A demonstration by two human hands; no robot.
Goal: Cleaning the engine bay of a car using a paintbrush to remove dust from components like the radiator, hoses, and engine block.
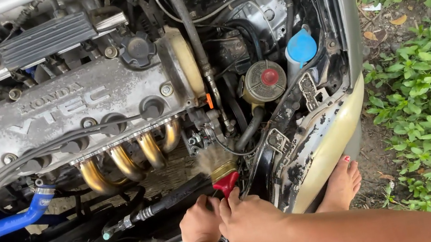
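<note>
We are looking down into an open engine bay. Both hands are working at the lower centre of the frame. Our right hand [249, 217] is closing around the red plastic handle of a small paintbrush with a brass ferrule and tan bristles [221, 171]. Our left hand [200, 222] is curling just beside it, touching the right; whether it is also gripping the handle, we cannot tell.

The brush's long axis is running nearly upright in the frame, bristles pointing up and slightly left, away from the grip. The bristle tips are sitting against the dirty metal below the row of four golden curved exhaust pipes [129, 161]. The right hand is the nearer one to the handle.

Noted around: grey ribbed cast-metal valve cover [73, 107] at upper left, blue rubber hose [5, 226] at lower left, round reservoir with red-centred cap [264, 80] right of centre, bare foot [343, 184] on the ground by the cream fender [324, 143].
</note>
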